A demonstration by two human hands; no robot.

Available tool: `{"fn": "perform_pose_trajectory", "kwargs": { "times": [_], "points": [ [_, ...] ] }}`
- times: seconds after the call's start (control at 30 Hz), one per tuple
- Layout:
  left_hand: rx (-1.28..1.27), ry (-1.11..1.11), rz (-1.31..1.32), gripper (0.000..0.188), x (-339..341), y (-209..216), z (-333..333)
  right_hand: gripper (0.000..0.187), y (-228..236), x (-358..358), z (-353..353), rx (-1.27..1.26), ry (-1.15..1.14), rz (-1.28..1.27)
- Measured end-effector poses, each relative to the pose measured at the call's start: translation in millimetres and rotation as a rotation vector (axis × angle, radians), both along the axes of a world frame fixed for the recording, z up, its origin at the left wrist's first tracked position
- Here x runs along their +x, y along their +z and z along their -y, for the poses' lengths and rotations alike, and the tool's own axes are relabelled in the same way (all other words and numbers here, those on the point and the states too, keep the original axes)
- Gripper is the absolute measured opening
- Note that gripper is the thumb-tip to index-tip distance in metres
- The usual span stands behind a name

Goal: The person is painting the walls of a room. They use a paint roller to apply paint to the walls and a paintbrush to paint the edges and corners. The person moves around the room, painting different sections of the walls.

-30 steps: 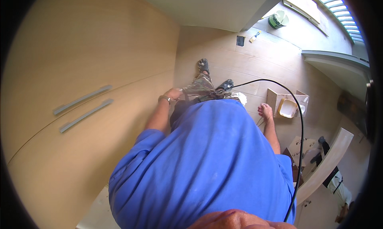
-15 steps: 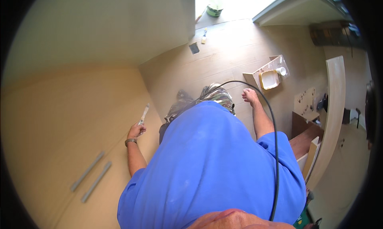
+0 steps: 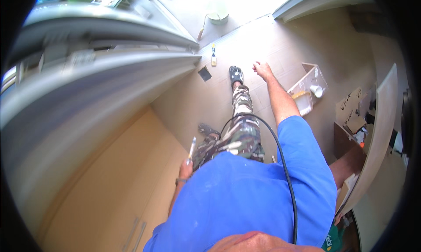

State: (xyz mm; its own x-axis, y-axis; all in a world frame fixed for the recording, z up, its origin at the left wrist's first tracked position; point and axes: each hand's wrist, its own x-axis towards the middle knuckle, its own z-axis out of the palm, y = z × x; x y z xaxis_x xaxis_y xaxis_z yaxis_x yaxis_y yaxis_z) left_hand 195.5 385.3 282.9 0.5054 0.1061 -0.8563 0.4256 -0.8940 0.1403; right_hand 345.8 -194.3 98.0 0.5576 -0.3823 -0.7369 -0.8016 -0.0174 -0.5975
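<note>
My left hand [image 3: 186, 169] is low beside the tan cabinet front, closed round a slim white, paint-smeared tool [image 3: 192, 149]. The tool points up and away, and its lower end is hidden in my fingers. My right arm reaches forward over the floor. My right hand [image 3: 263, 70] is loosely curled, with nothing seen in it. Below and right of that hand, a shallow rectangular tub [image 3: 303, 103] with white inside stands by a white cup [image 3: 316, 91] and a paint-spotted board [image 3: 302, 82]. Ahead on the floor lies a paintbrush [image 3: 213, 57].
A dark square piece [image 3: 204, 74] lies near the paintbrush. Beyond the doorway edge stands a bucket [image 3: 218, 17] with a handled tool [image 3: 201, 32] beside it. A tan cabinet [image 3: 118, 173] is on my left. Boards [image 3: 372, 133] lean at right. A black cable [image 3: 287, 177] loops over my body.
My body has moved forward with one foot ahead. My right hand swung forward and up; my left hand is nearer my hip, still holding the tool. A window frame has come into view at left.
</note>
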Motion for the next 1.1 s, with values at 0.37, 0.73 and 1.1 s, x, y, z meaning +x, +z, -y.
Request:
{"fn": "perform_pose_trajectory", "kwargs": {
  "times": [0.37,0.73,1.1],
  "points": [
    [0.236,0.147,-0.081,0.019,25,10,122,0.043,-166,268,56,-0.249,0.121,0.217],
    [0.329,0.108,-0.132,0.019,34,-1,143,0.052,-246,398,68,-0.138,0.150,0.150],
    [0.176,0.066,0.007,0.016,39,-5,130,0.025,-170,380,87,0.067,0.010,0.242]
  ]
}}
